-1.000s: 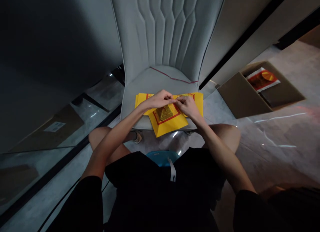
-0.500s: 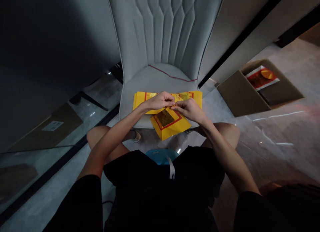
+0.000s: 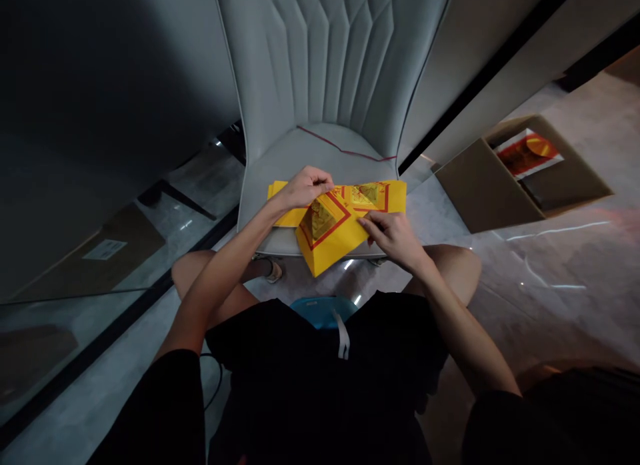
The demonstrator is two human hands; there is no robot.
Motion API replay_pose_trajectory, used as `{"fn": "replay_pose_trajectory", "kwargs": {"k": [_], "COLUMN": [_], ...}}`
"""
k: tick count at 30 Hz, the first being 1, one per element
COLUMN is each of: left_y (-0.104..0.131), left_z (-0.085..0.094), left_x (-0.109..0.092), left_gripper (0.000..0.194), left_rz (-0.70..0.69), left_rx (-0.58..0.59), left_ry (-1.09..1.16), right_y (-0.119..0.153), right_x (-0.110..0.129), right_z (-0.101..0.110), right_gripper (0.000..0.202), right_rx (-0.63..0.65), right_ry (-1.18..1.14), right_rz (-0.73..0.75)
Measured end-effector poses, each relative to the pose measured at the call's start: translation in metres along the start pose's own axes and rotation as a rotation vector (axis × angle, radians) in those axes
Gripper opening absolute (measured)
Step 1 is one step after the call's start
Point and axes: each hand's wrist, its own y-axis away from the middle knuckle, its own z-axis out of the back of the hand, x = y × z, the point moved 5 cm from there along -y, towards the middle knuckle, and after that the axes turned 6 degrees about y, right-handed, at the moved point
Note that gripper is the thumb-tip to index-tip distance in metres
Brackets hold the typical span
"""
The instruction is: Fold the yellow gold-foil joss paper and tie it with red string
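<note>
- Since half a second ago the two hands have parted: the left hand (image 3: 307, 187) sits a little farther up and left, the right hand (image 3: 395, 237) lower and more to the right, and the folded yellow paper sheet with a red-lined gold foil panel (image 3: 333, 237) has turned between them.
- The left hand is narrow, its curled fingers pinching the sheet's upper corner.
- The right hand pinches the sheet's right-hand edge between thumb and fingers.
- The sheet slants across the front edge of the grey, channel-stitched padded chair (image 3: 330, 65), its lower point jutting out past the seat.
- Beneath the hands and the sheet, a flat stack of yellow, red and gold printed paper (image 3: 397, 197) lies across the seat front.
- Behind the stack, a thin dark-red cord (image 3: 343, 150) lies loosely over the seat.
- Off to the right on the floor, a brown cardboard box (image 3: 485, 193) holds a red-and-white packet (image 3: 530, 153).
</note>
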Motion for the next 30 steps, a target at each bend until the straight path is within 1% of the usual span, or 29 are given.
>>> {"fn": "replay_pose_trajectory", "kwargs": {"k": [3, 4, 5, 6, 8, 9, 10, 11, 12, 13, 14, 15, 16, 18, 20, 21, 22, 23, 25, 26, 27, 28, 29, 30], "left_y": [0.003, 0.004, 0.006, 0.007, 0.009, 0.009, 0.009, 0.008, 0.008, 0.009, 0.009, 0.010, 0.011, 0.012, 0.013, 0.012, 0.012, 0.012, 0.019, 0.026, 0.034, 0.042, 0.049, 0.055], "left_z": [0.037, 0.045, 0.049, 0.048, 0.035, 0.025, 0.015, 0.006, -0.002, -0.008, -0.013, -0.016, -0.018, -0.024, -0.031, -0.035, -0.036, -0.036, -0.030, -0.028, -0.025, -0.021, -0.017, -0.011], "left_x": [0.004, 0.004, 0.004, 0.003, -0.001, -0.003, -0.004, -0.006, -0.007, -0.008, -0.009, -0.011, -0.013, -0.015, -0.007, 0.001, 0.009, 0.017, 0.027, 0.030, 0.032, 0.033, 0.033, 0.032], "left_gripper": [0.027, 0.026, 0.026, 0.026, 0.028, 0.029, 0.032, 0.034, 0.035, 0.036, 0.036, 0.034, 0.032, 0.026, 0.022, 0.023, 0.024, 0.025, 0.023, 0.022, 0.023, 0.027, 0.033, 0.040], "left_rz": [-0.021, -0.021, -0.018, -0.011, 0.010, 0.027, 0.050, 0.083, 0.120, 0.153, 0.174, 0.175, 0.160, 0.132, 0.148, 0.162, 0.155, 0.119, -0.064, -0.176, -0.289, -0.393, -0.481, -0.554], "left_rx": [-0.201, -0.221, -0.215, -0.188, -0.126, -0.113, -0.116, -0.132, -0.156, -0.177, -0.190, -0.193, -0.175, -0.081, 0.016, 0.025, -0.015, -0.102, -0.354, -0.455, -0.523, -0.561, -0.578, -0.594], "left_ry": [-0.017, -0.014, -0.011, -0.008, 0.005, 0.021, 0.044, 0.074, 0.112, 0.158, 0.204, 0.248, 0.284, 0.320, 0.303, 0.269, 0.216, 0.144, -0.014, -0.082, -0.141, -0.195, -0.248, -0.297], "right_y": [0.024, 0.032, 0.038, 0.042, 0.042, 0.038, 0.033, 0.025, 0.016, 0.005, -0.007, -0.019, -0.031, -0.056, -0.076, -0.081, -0.082, -0.079, -0.056, -0.039, -0.019, 0.002, 0.022, 0.040], "right_x": [-0.021, -0.028, -0.034, -0.036, -0.029, -0.021, -0.013, -0.005, 0.000, 0.000, -0.003, -0.010, -0.018, -0.034, -0.043, -0.043, -0.043, -0.041, -0.037, -0.035, -0.029, -0.024, -0.022, -0.022], "right_z": [0.012, 0.019, 0.025, 0.029, 0.032, 0.028, 0.021, 0.011, 0.001, -0.009, -0.016, -0.020, -0.022, -0.021, -0.024, -0.029, -0.036, -0.046, -0.072, -0.088, -0.109, -0.133, -0.158, -0.182], "right_gripper": [0.060, 0.061, 0.060, 0.059, 0.056, 0.058, 0.067, 0.081, 0.094, 0.104, 0.107, 0.104, 0.097, 0.072, 0.055, 0.052, 0.051, 0.052, 0.055, 0.057, 0.052, 0.045, 0.042, 0.042], "right_rx": [-0.024, -0.060, -0.108, -0.153, -0.253, -0.282, -0.294, -0.287, -0.268, -0.246, -0.235, -0.237, -0.239, -0.222, -0.115, -0.034, 0.045, 0.096, 0.132, 0.112, 0.188, 0.306, 0.438, 0.618], "right_ry": [-0.019, -0.028, -0.035, -0.036, -0.004, 0.033, 0.082, 0.137, 0.183, 0.209, 0.202, 0.155, 0.082, -0.069, -0.208, -0.267, -0.319, -0.361, -0.377, -0.346, -0.270, -0.157, -0.014, 0.102], "right_rz": [-0.090, -0.129, -0.154, -0.151, -0.061, 0.009, 0.076, 0.123, 0.137, 0.113, 0.060, 0.002, -0.053, -0.095, -0.064, -0.051, -0.057, -0.092, -0.199, -0.267, -0.270, -0.270, -0.301, -0.329]}}
